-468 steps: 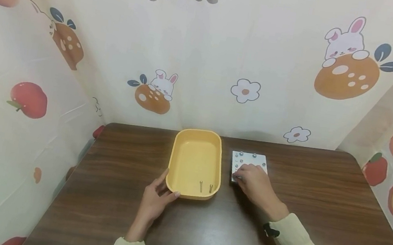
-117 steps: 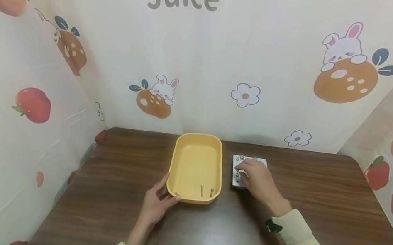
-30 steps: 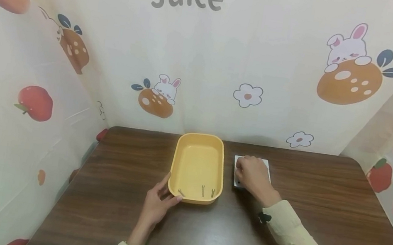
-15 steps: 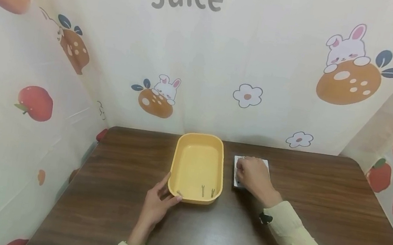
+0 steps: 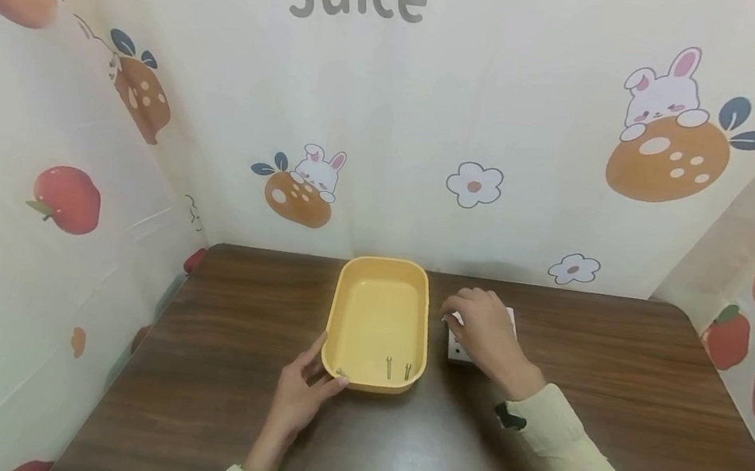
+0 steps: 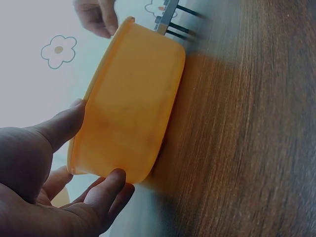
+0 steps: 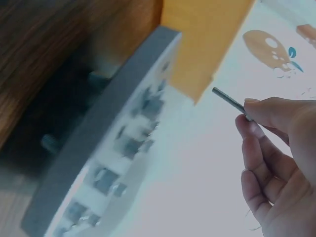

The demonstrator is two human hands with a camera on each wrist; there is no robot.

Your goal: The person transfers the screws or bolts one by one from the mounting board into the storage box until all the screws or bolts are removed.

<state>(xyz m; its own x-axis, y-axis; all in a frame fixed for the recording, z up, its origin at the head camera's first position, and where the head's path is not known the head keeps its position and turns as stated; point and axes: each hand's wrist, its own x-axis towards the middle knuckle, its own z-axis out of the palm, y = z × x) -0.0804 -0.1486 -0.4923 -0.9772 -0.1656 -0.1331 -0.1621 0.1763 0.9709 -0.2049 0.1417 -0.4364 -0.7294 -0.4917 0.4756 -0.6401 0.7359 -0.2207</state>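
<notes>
My left hand (image 5: 299,395) grips the near-left corner of a yellow plastic tray (image 5: 378,308), thumb on the rim and fingers against its outer wall. Inside the tray lie three small screws: a long one (image 5: 389,368), a shorter one (image 5: 407,371) and one (image 5: 341,373) near my left thumb. Between thumb and forefinger, my right hand (image 5: 485,335) pinches a thin metal screw (image 7: 228,100), above the left side of a metal plate (image 5: 461,353). In the right wrist view several bolt heads (image 7: 106,178) stand up from the plate's face. My right hand hides much of the plate in the head view.
The brown wood-grain table (image 5: 375,460) carries the tray and, a little to its right, the plate. Dark pegs (image 6: 178,30) under the plate show in the left wrist view. A printed curtain (image 5: 395,109) rises behind the table and along both sides.
My right hand has come up off the plate and slightly left, a screw now showing in its fingers. Since the earliest frame a third screw has appeared in the tray. My left hand stays put.
</notes>
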